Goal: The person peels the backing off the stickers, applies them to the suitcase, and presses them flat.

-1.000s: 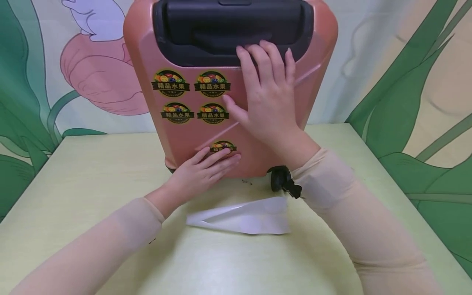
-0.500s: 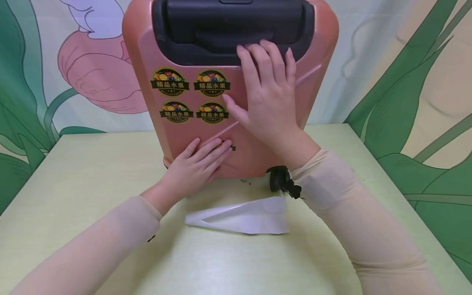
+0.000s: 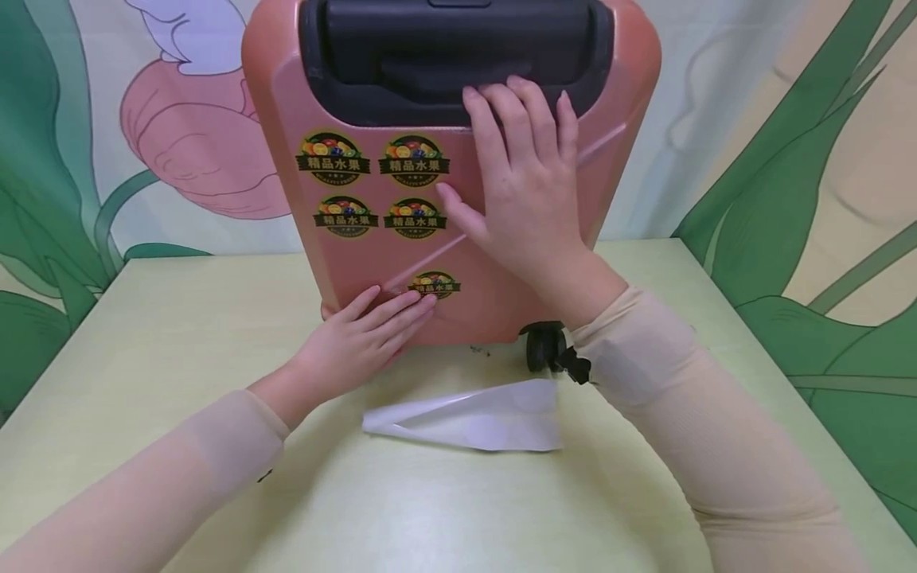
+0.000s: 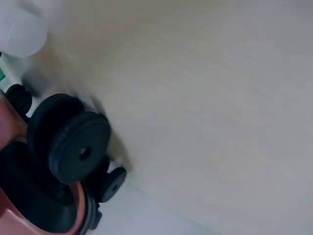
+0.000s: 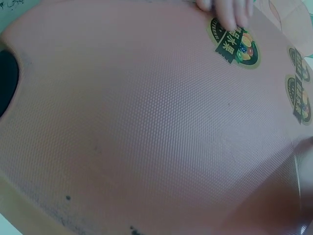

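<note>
A pink suitcase (image 3: 494,310) with a black recessed handle panel (image 3: 458,48) stands upright on the table. Several round fruit stickers are on its face, four in a block at upper left and a lower sticker (image 3: 435,283) by itself. My left hand (image 3: 358,342) lies with straight fingers on the suitcase, fingertips at the lower left edge of that sticker. In the right wrist view its fingertips overlap the same sticker (image 5: 247,51). My right hand (image 3: 526,183) rests spread on the upper right of the face, fingertips on the black panel's lower edge.
A folded whitish backing sheet (image 3: 501,418) lies on the table (image 3: 444,509) before the suitcase. A black caster wheel (image 3: 544,348) shows at the suitcase's lower right; more wheels (image 4: 80,147) appear in the left wrist view. Behind hangs a backdrop (image 3: 208,151) with painted plants.
My left hand first slid left and up over the lower sticker, covering most of it, then drew back down and left, uncovering it. My right hand stayed in place.
</note>
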`<state>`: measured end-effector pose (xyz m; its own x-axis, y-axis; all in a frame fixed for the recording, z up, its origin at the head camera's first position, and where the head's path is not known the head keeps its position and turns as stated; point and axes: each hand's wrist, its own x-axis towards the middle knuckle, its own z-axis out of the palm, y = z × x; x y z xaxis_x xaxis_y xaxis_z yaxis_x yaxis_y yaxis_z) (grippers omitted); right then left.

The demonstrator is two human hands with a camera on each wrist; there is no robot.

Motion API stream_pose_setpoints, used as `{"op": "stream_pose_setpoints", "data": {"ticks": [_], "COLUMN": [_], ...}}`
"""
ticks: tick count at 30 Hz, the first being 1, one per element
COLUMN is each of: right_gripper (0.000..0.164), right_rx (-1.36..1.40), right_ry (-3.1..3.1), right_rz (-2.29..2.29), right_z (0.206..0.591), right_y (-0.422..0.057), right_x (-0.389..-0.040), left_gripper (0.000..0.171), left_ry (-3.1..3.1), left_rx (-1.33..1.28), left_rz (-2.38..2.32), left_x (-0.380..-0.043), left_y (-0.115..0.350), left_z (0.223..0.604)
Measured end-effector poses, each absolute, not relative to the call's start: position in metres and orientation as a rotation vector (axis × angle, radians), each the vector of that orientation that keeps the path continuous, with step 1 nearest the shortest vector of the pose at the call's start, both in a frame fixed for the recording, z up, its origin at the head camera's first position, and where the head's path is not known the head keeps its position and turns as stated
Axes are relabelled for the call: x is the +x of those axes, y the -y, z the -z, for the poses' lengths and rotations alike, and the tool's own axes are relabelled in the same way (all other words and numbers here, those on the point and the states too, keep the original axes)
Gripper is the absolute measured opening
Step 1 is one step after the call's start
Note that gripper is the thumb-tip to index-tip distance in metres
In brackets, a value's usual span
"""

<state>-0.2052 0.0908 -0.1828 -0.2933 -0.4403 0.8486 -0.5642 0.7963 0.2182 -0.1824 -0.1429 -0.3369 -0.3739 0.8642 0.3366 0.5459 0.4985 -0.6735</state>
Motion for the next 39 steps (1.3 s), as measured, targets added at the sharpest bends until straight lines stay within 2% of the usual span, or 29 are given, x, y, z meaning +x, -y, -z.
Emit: {"op": "stream_pose_setpoints", "data": {"ticks": [6, 10, 14, 23, 31, 39], "right_gripper": [0.066, 0.064, 0.057, 0.04, 0.028, 0.025], "right_rx": [0.752, 0.779, 0.898, 1.384, 1.377, 1.409], "right_ry": [1.944, 1.959, 1.959, 2.22, 2.742, 2.877], "right_rz": [-0.143, -0.127, -0.174, -0.313, -0.466, -0.546], "right_z": [0.183, 0.181, 0.186, 0.247, 0.297, 0.32], "right_y": [-0.09, -0.093, -0.098, -0.123, -0.149, -0.158], "right_x": [-0.205, -0.201, -0.19, -0.157, -0.133, -0.127], "left_gripper": [0.06, 0.056, 0.045, 0.027, 0.026, 0.022], "left_ry": [2.241, 2.265, 2.198, 2.1, 2.38, 2.554], "left_rx": [-1.334, -1.336, -1.317, -1.381, -1.373, -1.283], "left_rz": [-0.68, -0.452, -0.146, 0.061, -0.06, -0.083], "left_x": [-0.174, -0.168, -0.161, -0.136, -0.114, -0.113], "left_y": [0.155, 0.153, 0.144, 0.106, 0.076, 0.063], "left_z": [0.337, 0.339, 0.341, 0.351, 0.362, 0.372]}}
